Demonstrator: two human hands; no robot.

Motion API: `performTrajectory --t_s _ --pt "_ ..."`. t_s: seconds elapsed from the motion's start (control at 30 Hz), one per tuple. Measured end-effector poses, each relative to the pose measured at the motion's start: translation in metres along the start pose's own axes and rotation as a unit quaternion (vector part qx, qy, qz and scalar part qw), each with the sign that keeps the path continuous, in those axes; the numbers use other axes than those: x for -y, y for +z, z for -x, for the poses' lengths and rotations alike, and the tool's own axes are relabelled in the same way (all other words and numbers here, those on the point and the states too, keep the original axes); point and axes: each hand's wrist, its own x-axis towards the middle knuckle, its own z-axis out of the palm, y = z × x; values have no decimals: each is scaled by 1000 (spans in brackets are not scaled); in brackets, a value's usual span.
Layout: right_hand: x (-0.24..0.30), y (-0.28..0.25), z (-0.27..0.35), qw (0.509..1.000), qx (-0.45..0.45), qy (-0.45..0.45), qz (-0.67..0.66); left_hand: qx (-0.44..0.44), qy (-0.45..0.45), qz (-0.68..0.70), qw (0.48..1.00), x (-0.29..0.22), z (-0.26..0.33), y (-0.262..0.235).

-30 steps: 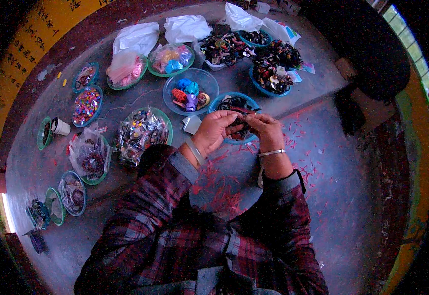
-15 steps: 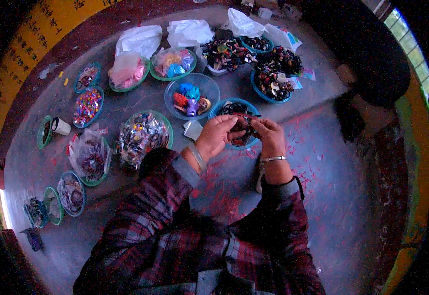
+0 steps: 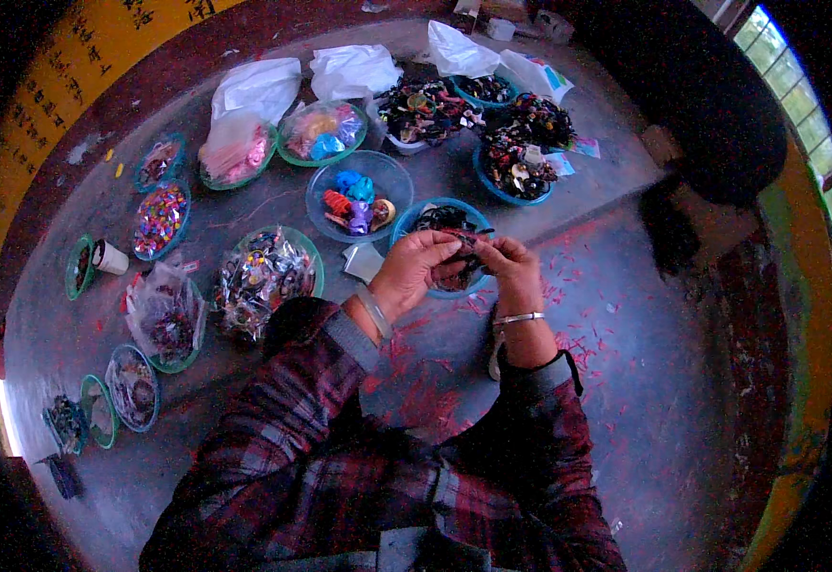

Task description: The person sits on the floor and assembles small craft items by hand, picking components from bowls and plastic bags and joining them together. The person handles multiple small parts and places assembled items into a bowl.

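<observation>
My left hand [image 3: 406, 275] and my right hand [image 3: 515, 271] meet at the middle, both with fingers pinched. Between the fingertips is a small, thin dark-red and black piece [image 3: 467, 238]; its kind is too small to tell. Right below the hands stands a blue basket [image 3: 400, 230] with a dark tangle of stringy pieces [image 3: 449, 215] in it, partly hidden by my fingers. Behind it, a clear bowl [image 3: 316, 176] holds blue, red and purple bundles [image 3: 359, 202]. A small white packet [image 3: 364, 261] lies beside my left hand.
Several baskets of small coloured pieces stand to the left, among them one with glittery packets [image 3: 262, 276]. White bags [image 3: 354, 71] lie behind. Dark heaped pieces [image 3: 426, 110] fill containers at the back. Red scraps [image 3: 426, 396] litter the floor. A dark-clothed person [image 3: 711, 105] is at the far right.
The whole scene has shifted slightly left and down in view. Both hands stay pinched together over the blue basket, with the fingers only slightly moved.
</observation>
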Motion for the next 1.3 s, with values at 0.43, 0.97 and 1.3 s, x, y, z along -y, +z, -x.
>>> performTrajectory --t_s 0.43,0.97,1.3 --pt "0 4 2 996 16 20 -88 8 18 20 1000 -3 0 -6" --pt "16 11 10 847 -107 -363 374 -41 29 -134 990 2 1 -5" --pt "15 20 18 776 -60 -410 474 3 110 -335 936 13 -3 -10"
